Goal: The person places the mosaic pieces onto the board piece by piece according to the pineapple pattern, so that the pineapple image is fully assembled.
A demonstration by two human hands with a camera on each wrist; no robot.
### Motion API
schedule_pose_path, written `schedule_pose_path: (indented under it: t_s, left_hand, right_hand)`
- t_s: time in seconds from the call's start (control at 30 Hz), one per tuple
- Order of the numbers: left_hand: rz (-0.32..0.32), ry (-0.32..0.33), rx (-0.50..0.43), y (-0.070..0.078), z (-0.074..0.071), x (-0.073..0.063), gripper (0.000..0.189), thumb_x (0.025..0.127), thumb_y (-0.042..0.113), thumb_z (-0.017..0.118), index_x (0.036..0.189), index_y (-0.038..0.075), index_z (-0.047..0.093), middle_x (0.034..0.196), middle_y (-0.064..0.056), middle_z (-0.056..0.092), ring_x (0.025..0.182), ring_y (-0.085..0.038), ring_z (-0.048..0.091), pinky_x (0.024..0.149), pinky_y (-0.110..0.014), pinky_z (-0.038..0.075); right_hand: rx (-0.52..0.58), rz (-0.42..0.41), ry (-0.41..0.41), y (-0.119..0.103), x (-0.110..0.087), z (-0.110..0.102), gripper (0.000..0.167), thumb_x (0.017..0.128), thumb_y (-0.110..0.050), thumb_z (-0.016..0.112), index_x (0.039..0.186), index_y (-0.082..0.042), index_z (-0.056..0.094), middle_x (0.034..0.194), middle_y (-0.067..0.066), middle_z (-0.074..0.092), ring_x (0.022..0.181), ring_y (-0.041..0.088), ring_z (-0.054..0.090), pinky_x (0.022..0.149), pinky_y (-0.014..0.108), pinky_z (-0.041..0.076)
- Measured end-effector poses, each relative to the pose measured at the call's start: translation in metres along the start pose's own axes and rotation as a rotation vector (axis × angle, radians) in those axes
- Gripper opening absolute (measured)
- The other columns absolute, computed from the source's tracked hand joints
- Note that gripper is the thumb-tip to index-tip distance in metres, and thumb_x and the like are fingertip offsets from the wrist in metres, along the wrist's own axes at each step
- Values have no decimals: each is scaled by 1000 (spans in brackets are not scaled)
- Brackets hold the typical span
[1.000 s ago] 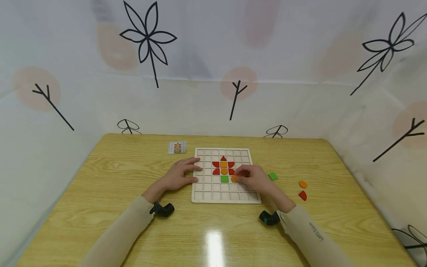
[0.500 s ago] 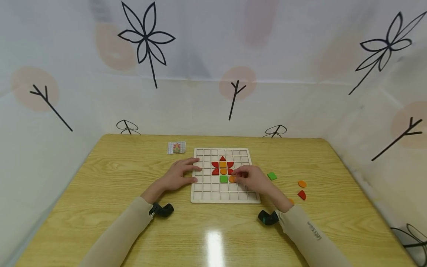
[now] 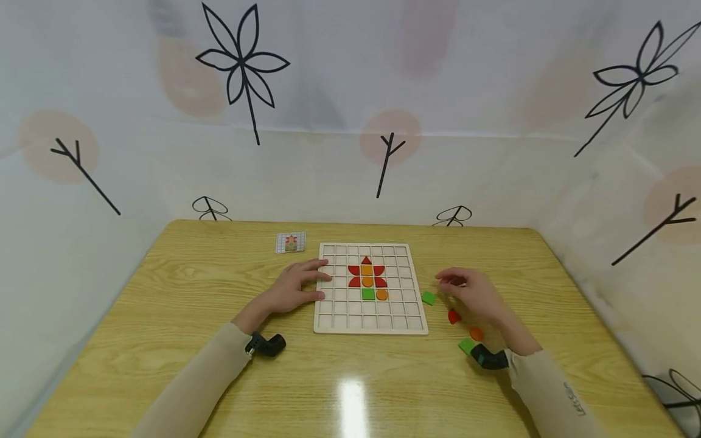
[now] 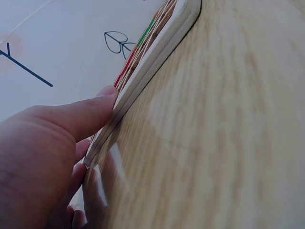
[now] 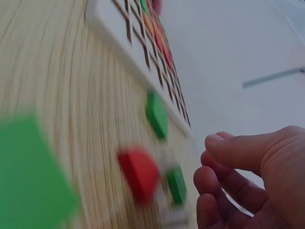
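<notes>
A wooden grid board (image 3: 339,316) bears flat shapes: red pieces around an orange square (image 3: 366,269) and an orange circle (image 3: 367,282), with a green square (image 3: 368,294) below. Beside that green square lies another orange circle (image 3: 381,294). My left hand (image 3: 287,287) rests on the board's left edge, its thumb (image 4: 90,112) touching the rim. To the right of the board, my right hand (image 3: 473,293) hovers over the table, fingers loosely bent, with nothing visible between them. Near it lie a green square (image 3: 428,298) and a red quarter-round piece (image 3: 454,317).
An orange piece (image 3: 476,333) and a green piece (image 3: 467,346) lie by my right wrist, partly covered by the wrist camera. A small pattern card (image 3: 291,242) lies behind the board's left side. A patterned cloth (image 3: 328,170) hangs behind the table.
My right hand has let go of the orange circle, which now lies in the cell beside the green square. The hand has moved right, off the board. My left hand stays put.
</notes>
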State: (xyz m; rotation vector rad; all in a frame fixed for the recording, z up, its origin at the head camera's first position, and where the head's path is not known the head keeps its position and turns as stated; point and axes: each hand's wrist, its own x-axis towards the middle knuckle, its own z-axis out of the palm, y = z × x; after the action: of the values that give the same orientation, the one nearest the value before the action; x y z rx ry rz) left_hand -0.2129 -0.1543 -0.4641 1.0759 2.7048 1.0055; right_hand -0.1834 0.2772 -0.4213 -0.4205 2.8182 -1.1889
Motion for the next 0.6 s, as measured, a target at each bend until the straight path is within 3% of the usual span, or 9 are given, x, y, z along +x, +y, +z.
schedule_pose_path:
  t_s: [0.23, 0.4, 0.6]
  left_hand:
    - [18, 9, 7, 1, 0, 0, 38, 95, 28, 69, 130, 14, 67, 156, -13, 39, 145, -33, 31, 112, -64, 18]
    - [18, 11, 7, 2, -1, 0, 38, 95, 28, 70, 130, 14, 67, 156, -13, 39, 145, -33, 31, 112, -63, 18]
    - [15, 5, 3, 3, -1, -1, 38, 95, 28, 70, 131, 14, 67, 156, -12, 38, 145, -33, 30, 113, -63, 17]
  right_hand:
    - [-18, 67, 69, 36, -30, -41, 26, 98, -10, 66, 119, 5, 67, 103, 17, 69, 81, 12, 58, 59, 26, 48]
    - [-31, 92, 32, 58, -44, -56, 30, 100, -13, 63, 122, 7, 65, 109, 20, 68, 81, 2, 59, 64, 25, 50]
    - [-11, 96, -15, 71, -49, -61, 32, 99, -14, 64, 123, 8, 64, 114, 22, 68, 88, -6, 59, 69, 22, 51]
